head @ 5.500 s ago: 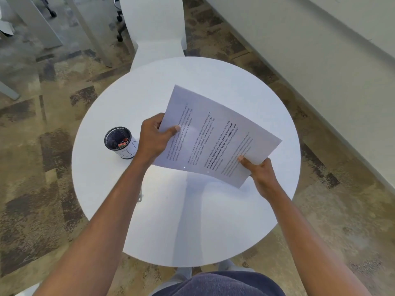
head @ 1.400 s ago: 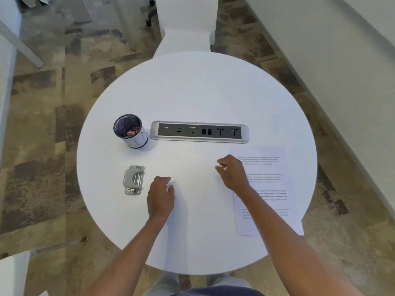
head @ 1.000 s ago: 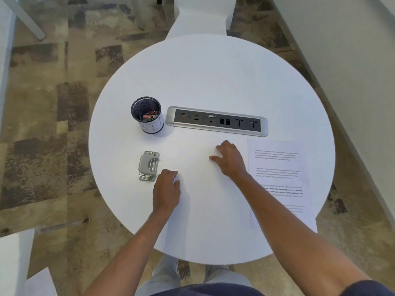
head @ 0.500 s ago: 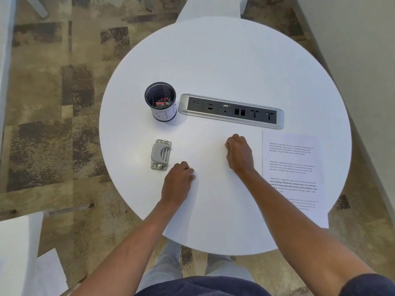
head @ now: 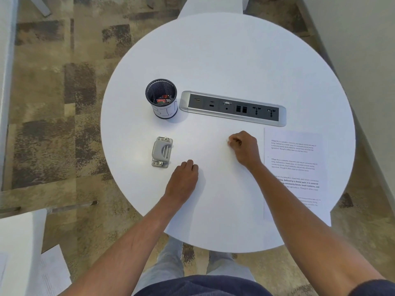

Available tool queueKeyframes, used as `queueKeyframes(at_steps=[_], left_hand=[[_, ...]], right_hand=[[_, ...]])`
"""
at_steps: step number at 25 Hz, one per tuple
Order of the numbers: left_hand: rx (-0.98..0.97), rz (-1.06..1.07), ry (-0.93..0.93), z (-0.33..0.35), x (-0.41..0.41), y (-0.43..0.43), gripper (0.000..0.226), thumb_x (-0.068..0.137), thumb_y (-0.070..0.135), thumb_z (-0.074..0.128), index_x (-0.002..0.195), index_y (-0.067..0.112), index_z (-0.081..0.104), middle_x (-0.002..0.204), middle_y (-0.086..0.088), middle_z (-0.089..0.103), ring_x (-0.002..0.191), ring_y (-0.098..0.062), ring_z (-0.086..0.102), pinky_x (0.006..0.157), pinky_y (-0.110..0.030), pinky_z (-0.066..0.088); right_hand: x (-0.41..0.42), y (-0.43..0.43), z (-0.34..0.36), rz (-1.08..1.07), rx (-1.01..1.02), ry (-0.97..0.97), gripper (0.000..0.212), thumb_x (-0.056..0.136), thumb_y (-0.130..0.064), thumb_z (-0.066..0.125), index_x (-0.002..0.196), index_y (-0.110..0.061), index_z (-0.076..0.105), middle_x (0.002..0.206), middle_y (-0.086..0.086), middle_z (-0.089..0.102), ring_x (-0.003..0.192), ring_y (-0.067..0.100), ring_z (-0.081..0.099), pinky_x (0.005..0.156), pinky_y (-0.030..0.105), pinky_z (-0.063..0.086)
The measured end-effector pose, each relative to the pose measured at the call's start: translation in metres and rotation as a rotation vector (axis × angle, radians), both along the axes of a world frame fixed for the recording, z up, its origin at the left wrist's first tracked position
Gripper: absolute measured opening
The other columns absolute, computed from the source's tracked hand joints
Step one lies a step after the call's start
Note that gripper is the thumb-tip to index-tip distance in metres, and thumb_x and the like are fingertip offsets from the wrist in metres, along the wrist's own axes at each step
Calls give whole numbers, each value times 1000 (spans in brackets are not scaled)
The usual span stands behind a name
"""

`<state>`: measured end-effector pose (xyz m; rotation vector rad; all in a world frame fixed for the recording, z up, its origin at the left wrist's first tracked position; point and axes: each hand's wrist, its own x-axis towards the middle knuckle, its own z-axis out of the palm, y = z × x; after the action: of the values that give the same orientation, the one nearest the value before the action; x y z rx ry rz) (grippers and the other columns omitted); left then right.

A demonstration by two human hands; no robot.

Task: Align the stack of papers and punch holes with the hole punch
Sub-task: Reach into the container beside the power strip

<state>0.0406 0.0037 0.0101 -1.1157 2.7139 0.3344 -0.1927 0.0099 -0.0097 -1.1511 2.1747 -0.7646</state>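
1. Leftmost of the things on the round white table [head: 224, 50], a black mesh cup [head: 161, 98] with a white label stood upright just left of the power strip [head: 233, 108], with small items lying in its bottom.
2. Below the cup, well left of the power strip's near edge, the grey hole punch [head: 161, 152] lay flat on the tabletop, untouched, its long side running away from the person.
3. Just right of the punch and nearer the person, the left hand [head: 183, 182] rested on the table with its fingers curled under into a loose fist, holding nothing; its knuckles sat close to the punch's lower corner but apart from it.
4. Further right, below the middle of the power strip, the right hand [head: 244, 148] also lay curled in a fist on the bare tabletop, clasping nothing that showed.
5. Rightmost, the stack of papers [head: 297, 167] lay flat below the right end of the power strip, printed side up, its near corner hanging past the table's edge; the right forearm crossed over its lower left part, and the right hand itself sat just left of its left edge.
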Motion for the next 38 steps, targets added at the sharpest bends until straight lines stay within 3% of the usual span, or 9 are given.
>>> queueKeyframes(at_steps=[8,13,16,20,23,26,30,35,38], left_hand=[[7,10,-46,-6,-2,-2,19,90,-1,44,105,7,52,106,-10,54,95,-27,54,75,-33,40],[-98,-125,-140,-1,-5,3,25,55,3,75,74,16,64,72,0,60,61,-15,58,51,-23,43],[-80,-195,-116,1,-6,-2,25,52,2,73,70,17,65,66,2,59,56,-13,56,48,-22,42],[370,303,280,-1,-5,-18,9,88,4,52,81,10,54,84,-6,54,77,-25,53,63,-31,38],[624,825,765,14,-3,-45,26,89,7,52,65,16,52,65,4,53,64,-17,49,55,-23,37],[669,1065,994,45,0,-84,25,85,17,59,60,17,59,53,5,54,44,-7,45,46,-23,37],[461,1015,1163,86,1,-140,24,85,12,62,61,16,62,52,4,53,52,-8,46,55,-23,42],[218,850,932,93,9,-203,15,86,9,62,79,0,72,73,-8,70,70,-22,63,72,-32,52],[217,785,794,89,13,-216,16,85,8,62,80,-3,73,76,-16,73,69,-26,64,71,-33,52]], right_hand=[[2,-7,0,288,-32,313,13,92,-2,58,87,1,70,87,14,67,82,35,59,71,41,50],[11,-3,-1,327,28,512,7,89,3,55,91,2,62,94,16,61,83,35,55,60,35,39],[21,1,0,346,157,574,20,79,13,53,96,3,58,98,20,57,86,37,53,65,39,40],[41,3,7,260,210,261,15,89,6,47,96,0,59,101,15,60,91,31,56,79,41,46],[54,-4,28,16,166,-357,18,99,-8,51,83,-8,61,78,4,61,68,15,56,65,29,45],[62,-28,59,-22,33,-591,17,98,-9,57,82,-8,63,66,3,58,57,10,54,57,23,44],[76,-93,95,7,-137,-659,17,95,-3,58,80,-8,64,64,6,55,56,12,53,52,22,42],[97,-167,114,66,-156,-438,18,94,-6,57,79,-6,67,57,-1,56,39,-1,48,43,11,37],[101,-190,109,138,-87,-258,20,93,0,52,89,1,72,66,3,61,52,5,52,50,14,39]])
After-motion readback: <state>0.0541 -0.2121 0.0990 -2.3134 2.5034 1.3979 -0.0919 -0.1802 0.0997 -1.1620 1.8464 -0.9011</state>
